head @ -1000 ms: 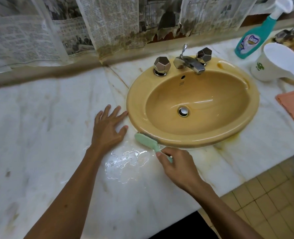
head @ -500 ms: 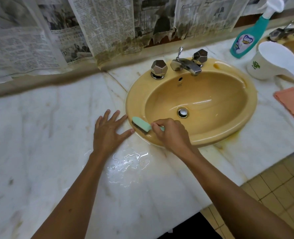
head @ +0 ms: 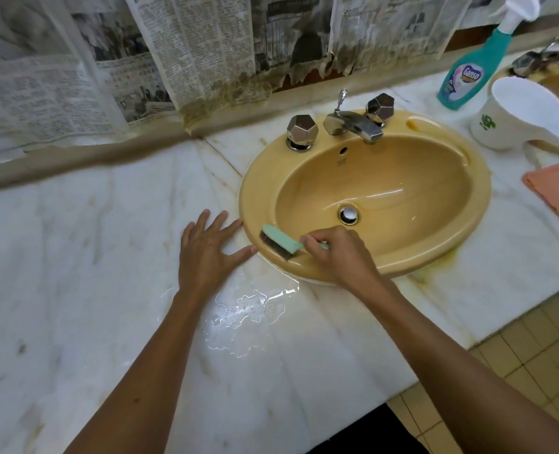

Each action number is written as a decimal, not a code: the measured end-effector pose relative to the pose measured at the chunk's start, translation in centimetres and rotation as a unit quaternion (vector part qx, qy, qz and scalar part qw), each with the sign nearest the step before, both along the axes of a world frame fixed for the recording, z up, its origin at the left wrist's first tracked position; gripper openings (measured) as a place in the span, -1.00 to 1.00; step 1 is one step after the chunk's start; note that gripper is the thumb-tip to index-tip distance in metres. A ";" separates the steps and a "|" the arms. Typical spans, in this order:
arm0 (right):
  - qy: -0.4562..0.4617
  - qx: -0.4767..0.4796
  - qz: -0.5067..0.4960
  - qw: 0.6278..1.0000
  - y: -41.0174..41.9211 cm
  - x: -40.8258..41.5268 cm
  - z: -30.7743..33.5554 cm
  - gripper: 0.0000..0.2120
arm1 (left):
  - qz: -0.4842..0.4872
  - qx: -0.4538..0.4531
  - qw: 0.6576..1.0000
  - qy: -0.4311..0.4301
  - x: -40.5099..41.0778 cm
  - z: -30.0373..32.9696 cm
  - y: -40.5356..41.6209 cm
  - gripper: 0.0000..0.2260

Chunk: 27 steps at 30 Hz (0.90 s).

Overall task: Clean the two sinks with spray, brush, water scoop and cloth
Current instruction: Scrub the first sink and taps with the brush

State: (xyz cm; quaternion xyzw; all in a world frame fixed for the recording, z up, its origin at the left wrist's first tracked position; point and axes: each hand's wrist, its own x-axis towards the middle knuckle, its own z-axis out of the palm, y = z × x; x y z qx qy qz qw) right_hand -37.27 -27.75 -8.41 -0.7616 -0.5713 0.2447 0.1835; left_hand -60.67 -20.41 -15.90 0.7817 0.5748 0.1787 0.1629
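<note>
The right hand (head: 337,253) grips a green brush (head: 279,242), bristles on the near-left rim of the yellow sink (head: 435,253). The left hand (head: 206,253) lies flat, fingers spread, on the marble counter (head: 75,273). A white scoop (head: 520,116), its contents unseen, stands right of the sink, with a teal spray bottle (head: 468,77) behind it and a pink cloth (head: 556,194) in front.

A white marble countertop (head: 75,273) with grey and brownish veins carries an oval mustard-yellow ceramic sink (head: 461,237) set into it, with yellowish staining on the stone at the sink's near right edge. A shiny puddle of water (head: 245,309) lies on the marble just in front of the sink's near left rim. To the right stand a teal plastic spray bottle (head: 468,73) and a white plastic water scoop (head: 520,116), with a folded salmon-pink cloth (head: 556,191) flat nearby, and the person's left hand (head: 206,253) rests spread on the stone beside the sink.
</note>
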 end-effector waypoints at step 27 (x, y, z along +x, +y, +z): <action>0.197 -0.107 0.048 0.973 2.9 4.9 0.8 -0.66 | -0.004 -0.003 1.000 -0.007 0.0 0.2 -0.2 -0.35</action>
